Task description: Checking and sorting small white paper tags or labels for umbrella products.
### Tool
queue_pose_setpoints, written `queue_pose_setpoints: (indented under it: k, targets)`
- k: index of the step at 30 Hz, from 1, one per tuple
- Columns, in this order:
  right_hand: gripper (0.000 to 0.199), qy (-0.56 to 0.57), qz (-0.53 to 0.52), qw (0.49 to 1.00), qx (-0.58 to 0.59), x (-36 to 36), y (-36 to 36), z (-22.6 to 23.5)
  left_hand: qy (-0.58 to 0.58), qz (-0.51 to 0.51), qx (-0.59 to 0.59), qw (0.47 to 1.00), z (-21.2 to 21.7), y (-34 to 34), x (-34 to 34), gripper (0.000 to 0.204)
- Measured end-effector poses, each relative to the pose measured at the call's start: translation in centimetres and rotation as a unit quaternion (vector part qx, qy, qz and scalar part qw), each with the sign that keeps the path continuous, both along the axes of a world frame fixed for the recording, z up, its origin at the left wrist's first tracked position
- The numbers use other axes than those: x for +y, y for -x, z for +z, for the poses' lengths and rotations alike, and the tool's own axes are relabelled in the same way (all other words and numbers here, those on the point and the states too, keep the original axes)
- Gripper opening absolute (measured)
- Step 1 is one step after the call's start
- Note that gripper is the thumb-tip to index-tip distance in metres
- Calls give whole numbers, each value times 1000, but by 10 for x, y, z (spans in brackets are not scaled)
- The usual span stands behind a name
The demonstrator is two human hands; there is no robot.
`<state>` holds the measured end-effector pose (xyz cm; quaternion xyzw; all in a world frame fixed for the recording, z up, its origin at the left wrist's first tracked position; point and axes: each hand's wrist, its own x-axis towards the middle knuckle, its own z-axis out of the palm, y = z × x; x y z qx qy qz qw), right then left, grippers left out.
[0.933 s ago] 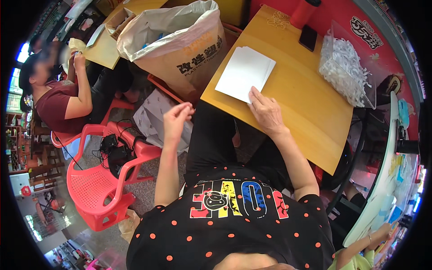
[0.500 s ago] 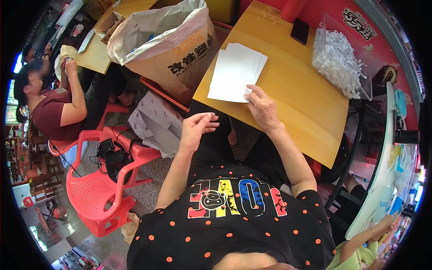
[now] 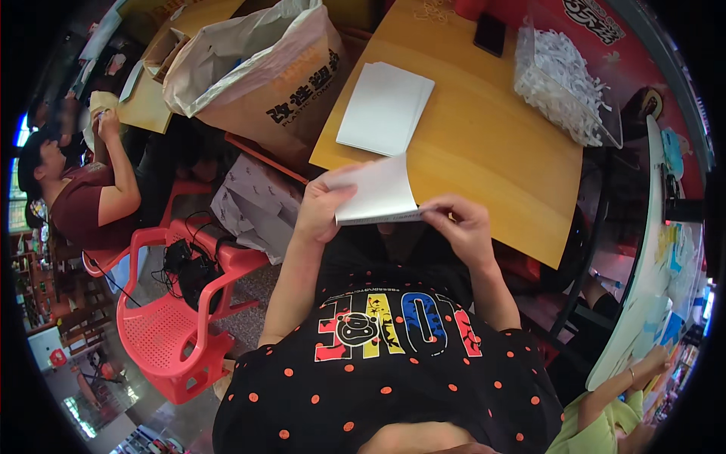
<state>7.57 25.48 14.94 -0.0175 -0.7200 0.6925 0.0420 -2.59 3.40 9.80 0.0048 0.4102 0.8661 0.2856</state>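
A white paper sheet [image 3: 378, 189] is held between my two hands, just off the table's near edge. Its near edge is bent up in a narrow strip with faint print along it. My left hand [image 3: 324, 204] grips the sheet's left side, thumb on top. At its lower right corner, my right hand [image 3: 460, 223] pinches the strip between thumb and fingers. Beyond the sheet, a stack of white paper [image 3: 386, 106] lies on the yellow wooden table [image 3: 484, 144].
A clear bin [image 3: 563, 91] of white paper strips and a dark phone [image 3: 490, 34] are on the table. Left of it stands a large woven sack [image 3: 265, 91]. A red plastic chair [image 3: 170, 325] holds black cables. One person [image 3: 91, 189] sits at left; another's arm [image 3: 628, 382] shows lower right.
One sheet has come off the stack toward me and is now in both hands. My left hand has closed on it, and its near edge is bent up. The view has shifted slightly.
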Motion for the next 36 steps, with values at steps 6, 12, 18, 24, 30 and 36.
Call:
queue_pose_setpoints:
  k: [6,12,18,24,30,36]
  targets:
    - [10,190,-65,978,-57,7,13,-26,255,-44,443,858,38,-9,0,27]
    - [8,284,-31,950,-128,6,24,-53,307,-89,615,721,55,-21,7,26]
    - [7,173,-164,971,8,6,25,-47,394,96,416,814,40,-39,-7,38]
    - [7,38,-90,994,53,12,21,-31,125,-55,-127,982,56,-37,-9,16]
    - [8,29,-95,993,64,11,17,-25,67,9,-89,994,11,-34,-18,14]
    - [9,64,-75,994,34,11,14,-30,18,-120,-167,979,22,-37,-13,23]
